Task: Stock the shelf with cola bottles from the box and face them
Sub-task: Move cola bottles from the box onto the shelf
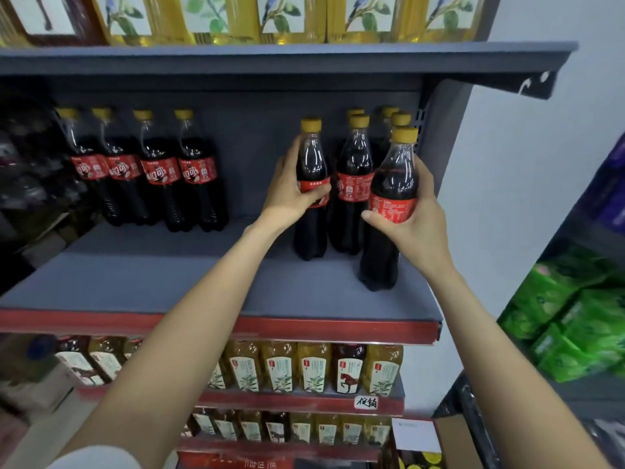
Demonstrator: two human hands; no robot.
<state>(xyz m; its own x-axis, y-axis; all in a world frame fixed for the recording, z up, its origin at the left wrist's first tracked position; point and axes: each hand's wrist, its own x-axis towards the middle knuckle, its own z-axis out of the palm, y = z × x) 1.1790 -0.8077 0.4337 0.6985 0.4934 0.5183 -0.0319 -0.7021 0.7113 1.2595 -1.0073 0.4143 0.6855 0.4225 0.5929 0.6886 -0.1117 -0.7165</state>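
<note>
I have a cola bottle in each hand. My left hand (292,194) wraps around the label of one bottle (311,191), which stands on the shelf (203,286) about mid-depth, right of centre. My right hand (411,218) grips the label of a second bottle (389,211), nearer the shelf's front edge and close to its right end; its base looks to be down on the shelf or very nearly so, I cannot tell which.

Behind these two, near the right rear corner, several more bottles (355,184) already stand in short rows. Along the back toward the left end, four bottles (148,170) stand side by side with their red labels turned forward.

I judge the job partly done: a wide stretch of shelf between the two groups and along the front edge is still unfilled. The label under my right hand shows small print, so that bottle probably needs turning. At the bottom right a box (426,445) with yellow caps showing suggests more stock to come.
</note>
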